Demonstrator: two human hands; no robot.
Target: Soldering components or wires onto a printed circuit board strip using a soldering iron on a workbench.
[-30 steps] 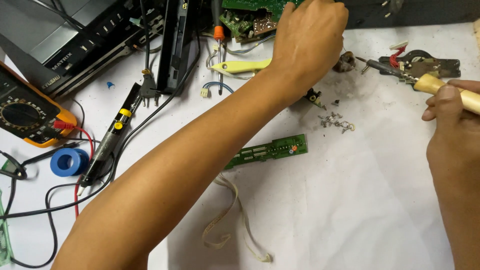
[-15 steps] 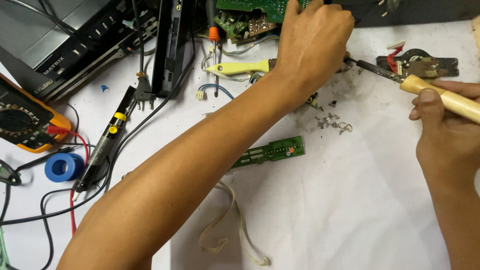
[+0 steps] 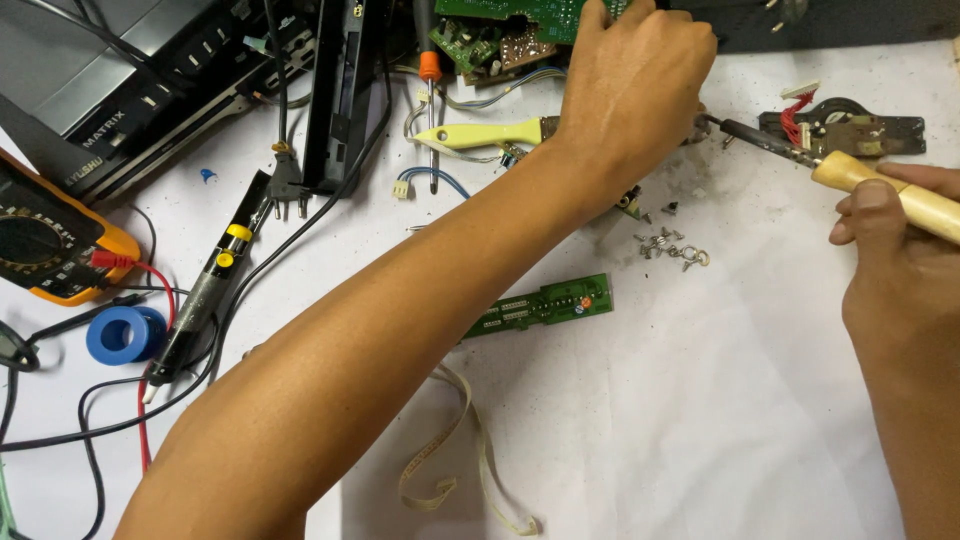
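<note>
The right hand [image 3: 900,290] is gripping a wooden-handled soldering iron [image 3: 800,155], its long axis pointing up-left from the grip toward the left hand [image 3: 630,90], which is resting closed, fingers hidden, on the green circuit board [image 3: 520,15], the tip nearly touching it.

**Electronics repair bench**

Looks like a repair workshop. White-covered table [image 3: 760,420] littered with circuit boards [image 3: 545,305], a yellow multimeter [image 3: 50,245], wood-handled soldering iron [image 3: 840,165], desoldering pump [image 3: 205,290], blue tape roll [image 3: 122,333], loose screws [image 3: 670,245], tangled leads. Opened black chassis [image 3: 150,80] at the back.
</note>
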